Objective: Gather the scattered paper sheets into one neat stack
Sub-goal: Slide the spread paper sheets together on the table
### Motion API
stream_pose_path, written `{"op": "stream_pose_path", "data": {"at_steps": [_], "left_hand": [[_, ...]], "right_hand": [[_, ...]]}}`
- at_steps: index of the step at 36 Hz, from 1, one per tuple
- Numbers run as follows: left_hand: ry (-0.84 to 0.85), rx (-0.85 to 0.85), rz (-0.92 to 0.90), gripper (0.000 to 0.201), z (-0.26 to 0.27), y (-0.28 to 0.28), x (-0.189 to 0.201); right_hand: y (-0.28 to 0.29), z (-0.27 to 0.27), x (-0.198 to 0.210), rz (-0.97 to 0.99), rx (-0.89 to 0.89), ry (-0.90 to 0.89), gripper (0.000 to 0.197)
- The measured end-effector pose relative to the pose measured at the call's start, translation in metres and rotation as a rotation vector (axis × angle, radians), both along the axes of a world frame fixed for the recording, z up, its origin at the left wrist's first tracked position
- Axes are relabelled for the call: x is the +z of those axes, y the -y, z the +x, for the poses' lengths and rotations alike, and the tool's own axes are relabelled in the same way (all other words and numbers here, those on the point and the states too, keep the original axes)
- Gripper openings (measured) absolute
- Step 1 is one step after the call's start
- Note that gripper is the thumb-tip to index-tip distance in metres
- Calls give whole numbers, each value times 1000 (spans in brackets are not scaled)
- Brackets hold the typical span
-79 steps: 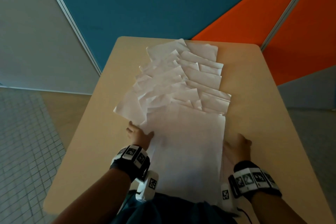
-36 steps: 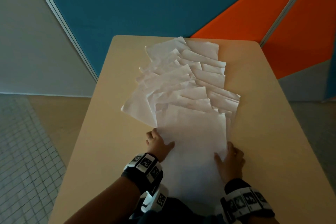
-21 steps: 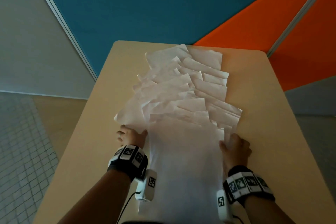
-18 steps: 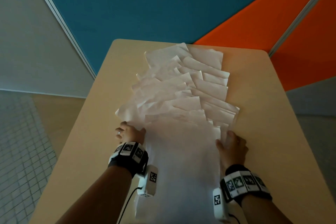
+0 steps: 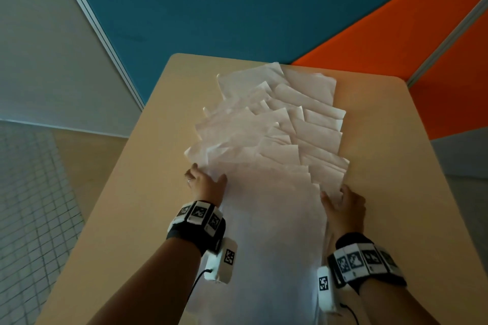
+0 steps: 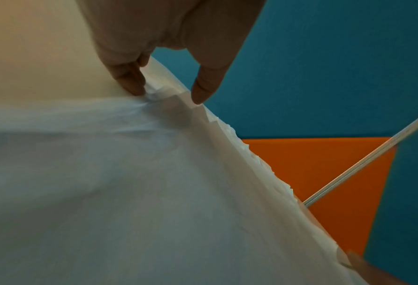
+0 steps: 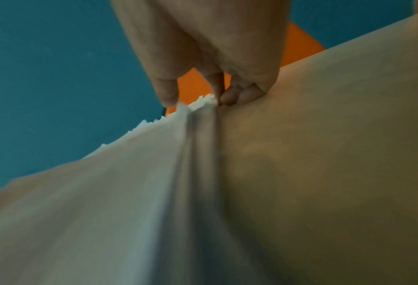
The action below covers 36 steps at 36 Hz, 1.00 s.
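Note:
Many white paper sheets [image 5: 264,140] lie fanned in an overlapping run down the middle of the beige table [image 5: 396,166], from the near edge to the far end. My left hand [image 5: 204,182] is at the run's left edge. In the left wrist view its thumb lies on top and its fingertips [image 6: 132,84] are against the edge, with paper bunched between them. My right hand [image 5: 343,200] is at the right edge. Its thumb [image 7: 168,94] lies on top and its curled fingers [image 7: 239,96] are against the side, with a ridge of paper sheets [image 7: 198,135] between them.
Bare tabletop lies on both sides of the sheets. The table's far end stands close to a blue wall panel [image 5: 237,8] and an orange one [image 5: 396,47]. A tiled floor [image 5: 31,206] lies beyond the table's left edge.
Both hands have slid a little farther along the side edges of the sheets since half a second ago. The near sheets sit closer together. The camera has tilted slightly.

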<state>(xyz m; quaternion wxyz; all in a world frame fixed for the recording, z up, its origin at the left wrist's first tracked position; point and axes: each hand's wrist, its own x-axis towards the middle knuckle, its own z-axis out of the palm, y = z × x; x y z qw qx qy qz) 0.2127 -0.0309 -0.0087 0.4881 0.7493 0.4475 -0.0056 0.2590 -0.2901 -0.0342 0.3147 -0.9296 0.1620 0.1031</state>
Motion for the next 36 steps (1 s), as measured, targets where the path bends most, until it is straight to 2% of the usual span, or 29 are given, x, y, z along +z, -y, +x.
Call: {"op": "stream_pose_path", "data": {"at_steps": [2,5,10,12,14,16,19,21,27,31,36], "left_hand": [[1,1,1,80,8,-1,0],[-21,-12,30,76,17,-4,-1],[-94,-312,91,70,23,1,2],[-79,-350,79,74,20,5,2],[-97,-309,96,87,12,7,3],[-137,-212,110,95,0,7,4],[-144,-90,48,94,-21,7,5],[-138,-122,15,92,-30,13,3],[-101,-234,-49,81,-36,34,-1],[-102,-240,-56,76,-37,24,1],[-133,-195,15,78,-50,8,5]], "right_hand": [[-9,5,2,34,-2,-5,63],[-16,12,4,-16,48,-32,65],[-20,13,9,-40,199,-78,68],[-17,11,11,23,228,-53,72],[-11,7,12,64,214,-4,79],[-2,-3,13,98,107,-2,79],[11,-27,7,72,49,9,49],[10,-44,3,52,49,2,42],[-18,-65,13,-16,123,-117,73],[-16,-61,17,-25,152,-165,69],[-2,-74,22,-85,16,-213,67]]}}
